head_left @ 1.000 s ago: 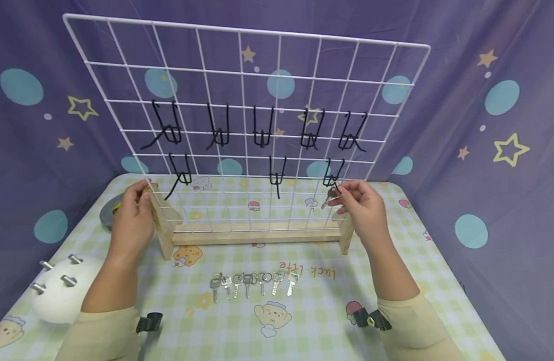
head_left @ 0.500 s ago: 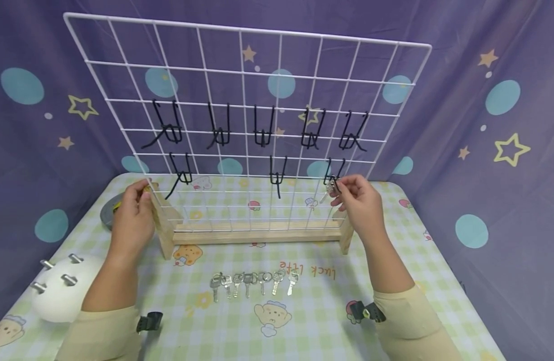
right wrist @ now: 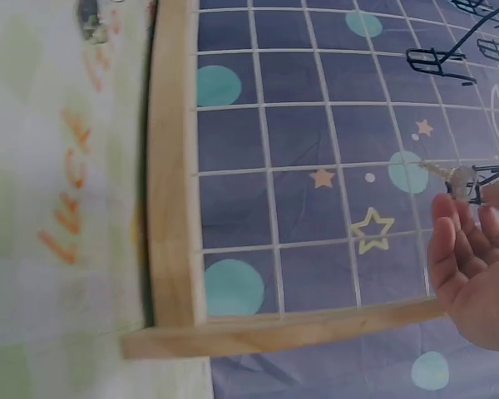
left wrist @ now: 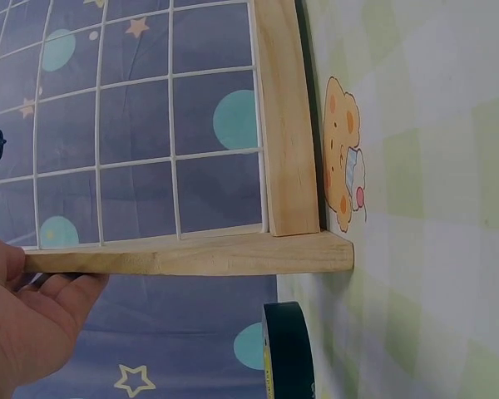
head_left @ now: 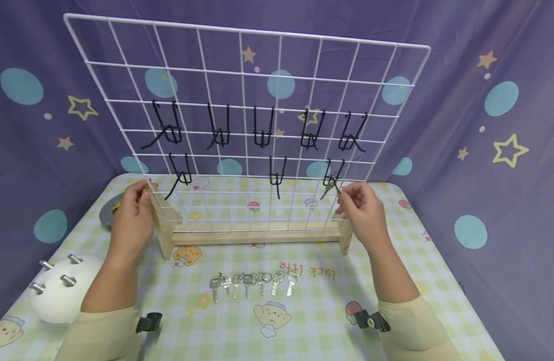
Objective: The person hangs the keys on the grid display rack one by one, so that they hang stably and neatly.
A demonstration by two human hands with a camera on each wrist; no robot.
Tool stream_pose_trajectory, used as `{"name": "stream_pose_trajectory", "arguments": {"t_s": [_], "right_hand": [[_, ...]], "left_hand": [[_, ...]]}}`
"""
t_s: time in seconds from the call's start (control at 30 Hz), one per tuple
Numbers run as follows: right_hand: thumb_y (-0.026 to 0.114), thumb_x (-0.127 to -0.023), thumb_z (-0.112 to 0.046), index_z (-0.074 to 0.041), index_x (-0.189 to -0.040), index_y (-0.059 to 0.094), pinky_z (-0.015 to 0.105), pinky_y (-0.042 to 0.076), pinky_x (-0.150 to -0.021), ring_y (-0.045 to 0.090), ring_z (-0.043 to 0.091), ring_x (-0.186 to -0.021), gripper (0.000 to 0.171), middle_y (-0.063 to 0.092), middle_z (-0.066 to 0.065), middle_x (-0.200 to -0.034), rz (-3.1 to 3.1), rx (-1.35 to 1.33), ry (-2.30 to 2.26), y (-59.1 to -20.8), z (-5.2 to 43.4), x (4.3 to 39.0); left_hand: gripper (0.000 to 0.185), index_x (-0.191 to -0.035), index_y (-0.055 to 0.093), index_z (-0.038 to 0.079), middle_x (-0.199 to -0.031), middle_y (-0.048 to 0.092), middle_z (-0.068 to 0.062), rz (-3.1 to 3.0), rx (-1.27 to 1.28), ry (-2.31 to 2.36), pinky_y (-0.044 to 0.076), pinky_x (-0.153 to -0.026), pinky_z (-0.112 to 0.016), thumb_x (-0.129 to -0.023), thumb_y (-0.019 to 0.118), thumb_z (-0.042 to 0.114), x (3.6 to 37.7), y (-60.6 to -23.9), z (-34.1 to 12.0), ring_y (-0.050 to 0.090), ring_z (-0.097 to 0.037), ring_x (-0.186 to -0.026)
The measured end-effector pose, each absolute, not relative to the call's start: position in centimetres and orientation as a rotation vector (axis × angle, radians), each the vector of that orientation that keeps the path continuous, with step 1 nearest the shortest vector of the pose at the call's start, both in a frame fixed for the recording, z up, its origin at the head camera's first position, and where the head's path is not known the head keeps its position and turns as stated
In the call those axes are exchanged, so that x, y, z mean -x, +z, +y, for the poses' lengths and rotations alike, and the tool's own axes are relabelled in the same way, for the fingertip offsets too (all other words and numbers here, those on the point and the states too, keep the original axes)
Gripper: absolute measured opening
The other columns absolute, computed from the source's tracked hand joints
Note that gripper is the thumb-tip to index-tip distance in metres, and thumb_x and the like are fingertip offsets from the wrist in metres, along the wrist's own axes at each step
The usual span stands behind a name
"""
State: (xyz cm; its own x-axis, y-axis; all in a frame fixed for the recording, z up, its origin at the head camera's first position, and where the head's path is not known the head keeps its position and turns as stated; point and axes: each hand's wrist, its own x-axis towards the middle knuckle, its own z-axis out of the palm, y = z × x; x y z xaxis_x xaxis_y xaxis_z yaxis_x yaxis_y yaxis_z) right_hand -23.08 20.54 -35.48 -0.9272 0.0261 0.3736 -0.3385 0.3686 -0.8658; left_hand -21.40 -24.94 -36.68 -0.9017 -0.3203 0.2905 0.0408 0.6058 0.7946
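Black tape roll point(left wrist: 287, 353), white dome point(head_left: 55, 296)

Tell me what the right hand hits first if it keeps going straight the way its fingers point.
Probably the key hanging on the lower right black hook, just ahead of the right hand. Its fingertips point up and left at it. Behind lies the white grid. Depth is hard to judge.

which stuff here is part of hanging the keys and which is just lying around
In use:
- key on the lower right hook
- right hand, next to that key
- left hand, holding the rack's wooden foot
- wire grid
- row of keys

Lying about:
- tape roll
- white dome with pegs
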Motion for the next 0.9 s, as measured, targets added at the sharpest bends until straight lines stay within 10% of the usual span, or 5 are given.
{"name": "stream_pose_trajectory", "arguments": {"t_s": [0.37, 0.9], "right_hand": [[0.063, -0.095, -0.041, -0.023, -0.097, 0.063, 0.031, 0.051, -0.061, 0.061, 0.018, -0.071, 0.019, 0.063, -0.007, -0.078, -3.126, -0.855, 1.051, -39.3, 19.5, 22.1], [0.072, -0.082, -0.051, -0.021, -0.100, 0.055, 0.031, 0.050, -0.072, 0.059, 0.011, -0.076, 0.039, 0.062, -0.009, -0.083, -3.361, -1.044, 0.225, -43.8, 13.9, 21.0]], "left_hand": [[0.047, -0.151, 0.035, 0.015, -0.140, 0.052, -0.020, -2.427, -0.237, -1.217, 0.037, -0.101, -0.052, -0.108, 0.028, 0.030, 21.5, -36.8, -25.1, 0.049, -0.035, -0.121], [0.046, -0.151, 0.036, 0.014, -0.140, 0.053, -0.019, -2.420, -0.228, -1.197, 0.038, -0.100, -0.048, -0.108, 0.028, 0.028, 21.7, -36.9, -24.9, 0.050, -0.034, -0.121]]}}
